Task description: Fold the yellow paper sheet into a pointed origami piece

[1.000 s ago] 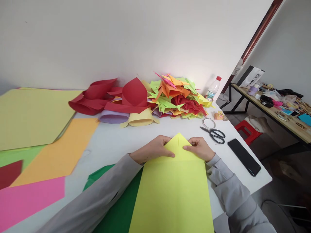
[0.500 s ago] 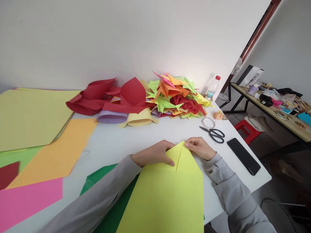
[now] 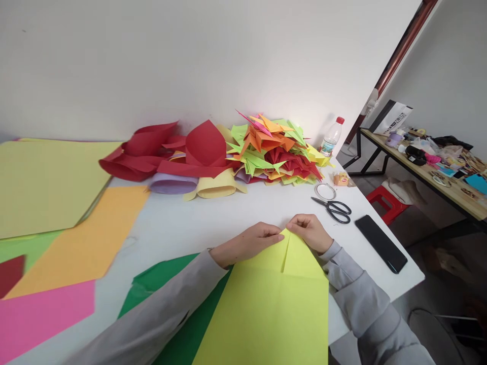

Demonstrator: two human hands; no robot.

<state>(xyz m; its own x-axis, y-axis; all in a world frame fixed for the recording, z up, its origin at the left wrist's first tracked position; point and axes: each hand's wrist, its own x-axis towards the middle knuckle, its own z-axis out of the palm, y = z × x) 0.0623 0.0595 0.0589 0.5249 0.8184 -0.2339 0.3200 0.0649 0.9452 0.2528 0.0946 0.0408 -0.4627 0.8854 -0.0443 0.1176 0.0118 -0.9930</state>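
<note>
A large yellow sheet of paper (image 3: 270, 309) lies in front of me, its two far corners folded inward to meet at a point. My left hand (image 3: 251, 243) pinches the left folded edge near the tip, thumb on top. On the other side of the tip, my right hand (image 3: 311, 232) grips the paper between thumb and bent fingers. Both hands are closed and close together. Green paper (image 3: 163, 274) lies partly under the yellow sheet and my left sleeve.
Scissors (image 3: 334, 209), a tape roll (image 3: 325, 191) and a black phone (image 3: 381, 244) lie to the right. Folded paper shapes (image 3: 272, 152) and red curled paper (image 3: 205, 147) are heaped along the wall, beside a bottle (image 3: 332, 137). Coloured sheets (image 3: 49, 187) cover the left.
My left hand has slid up toward the tip, nearer my right hand. The yellow sheet has shifted slightly right, and its tip sits a little lower.
</note>
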